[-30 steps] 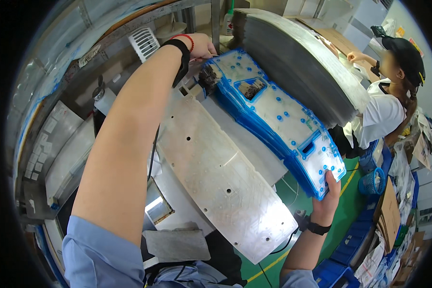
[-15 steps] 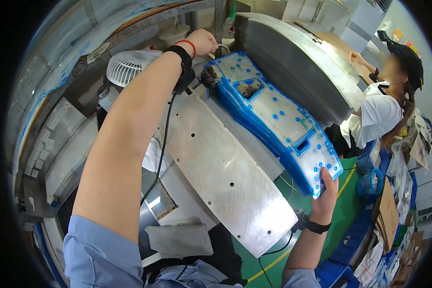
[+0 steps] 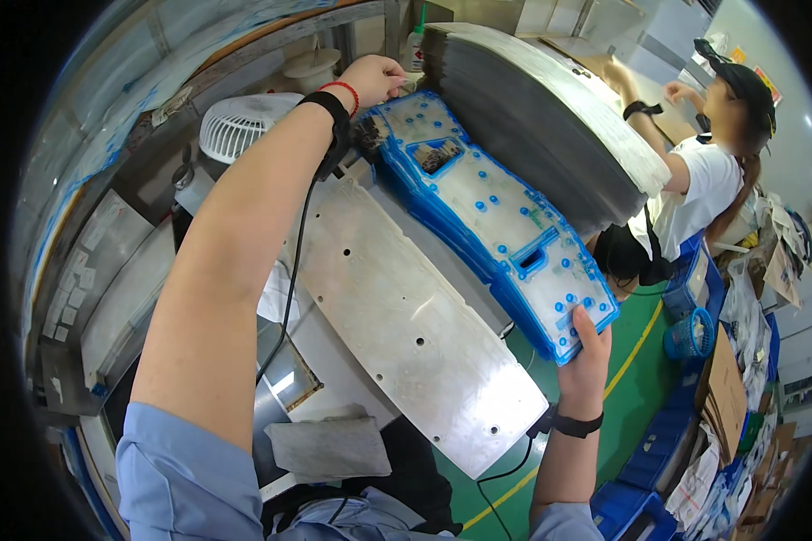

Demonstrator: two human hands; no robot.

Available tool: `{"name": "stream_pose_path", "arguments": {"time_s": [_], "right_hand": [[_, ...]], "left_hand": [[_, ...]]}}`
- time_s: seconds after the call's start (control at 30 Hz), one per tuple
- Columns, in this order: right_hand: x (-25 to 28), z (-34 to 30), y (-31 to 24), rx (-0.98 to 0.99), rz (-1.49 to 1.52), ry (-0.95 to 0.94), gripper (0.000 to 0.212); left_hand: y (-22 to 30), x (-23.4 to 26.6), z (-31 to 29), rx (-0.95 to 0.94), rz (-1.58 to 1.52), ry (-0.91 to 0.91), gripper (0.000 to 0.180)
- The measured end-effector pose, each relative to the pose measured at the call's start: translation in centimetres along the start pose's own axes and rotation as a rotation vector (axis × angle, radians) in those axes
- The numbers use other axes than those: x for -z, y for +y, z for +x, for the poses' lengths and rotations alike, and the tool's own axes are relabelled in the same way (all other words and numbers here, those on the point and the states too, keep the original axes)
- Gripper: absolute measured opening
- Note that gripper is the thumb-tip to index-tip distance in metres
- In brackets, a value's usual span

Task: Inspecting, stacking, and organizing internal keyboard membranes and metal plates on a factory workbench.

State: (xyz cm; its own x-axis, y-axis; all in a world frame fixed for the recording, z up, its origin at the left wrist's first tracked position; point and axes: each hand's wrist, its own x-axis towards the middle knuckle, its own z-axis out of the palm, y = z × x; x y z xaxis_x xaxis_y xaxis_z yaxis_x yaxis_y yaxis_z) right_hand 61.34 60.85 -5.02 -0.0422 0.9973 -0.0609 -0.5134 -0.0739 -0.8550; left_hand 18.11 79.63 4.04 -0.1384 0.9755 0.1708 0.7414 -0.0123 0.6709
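A long white panel [image 3: 505, 216] with blue raised edges and small blue studs lies slantwise beside a large dark curved block [image 3: 550, 126]. My right hand [image 3: 586, 356] grips its near right corner, thumb on top and fingers hidden underneath. At the panel's far end, by a dark bristly patch [image 3: 368, 135], my left hand [image 3: 374, 79] is closed in a pinch. Something small and pale shows at its fingertips, too small to name. Along the panel's left side stretches a bare metal plate [image 3: 406, 316] with several holes.
A white fan [image 3: 244, 126] stands behind my left forearm, and a green-tipped bottle [image 3: 415, 47] is at the back. A folded grey cloth [image 3: 329, 448] lies near me. At right are a co-worker [image 3: 695, 171], a blue basket [image 3: 690, 334] and blue crates [image 3: 636, 505].
The panel and both my hands appear slightly further left in the view, along with the surroundings. My left hand stays pinched at the far end. The co-worker's arms have moved.
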Motion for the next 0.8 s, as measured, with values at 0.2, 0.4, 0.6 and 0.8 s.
{"name": "stream_pose_path", "arguments": {"time_s": [0.2, 0.4, 0.6, 0.8], "right_hand": [[0.6, -0.2, 0.1, -0.037, 0.012, -0.041, 0.044], [1.0, -0.6, -1.2, -0.125, 0.056, -0.042, 0.046], [3.1, -0.8, -4.5, 0.106, -0.246, 0.106, 0.059], [2.9, -2.3, -5.2, 0.135, -0.233, 0.134, 0.054]], "left_hand": [[0.0, 0.7, -0.5, -0.053, 0.162, -0.005, 0.017], [-0.2, 2.4, -1.8, -0.079, 0.192, -0.038, 0.022], [-0.4, 7.0, -6.2, -0.154, 0.439, -0.008, 0.041], [-5.3, 9.2, -10.0, -0.057, 0.411, 0.031, 0.050]]}}
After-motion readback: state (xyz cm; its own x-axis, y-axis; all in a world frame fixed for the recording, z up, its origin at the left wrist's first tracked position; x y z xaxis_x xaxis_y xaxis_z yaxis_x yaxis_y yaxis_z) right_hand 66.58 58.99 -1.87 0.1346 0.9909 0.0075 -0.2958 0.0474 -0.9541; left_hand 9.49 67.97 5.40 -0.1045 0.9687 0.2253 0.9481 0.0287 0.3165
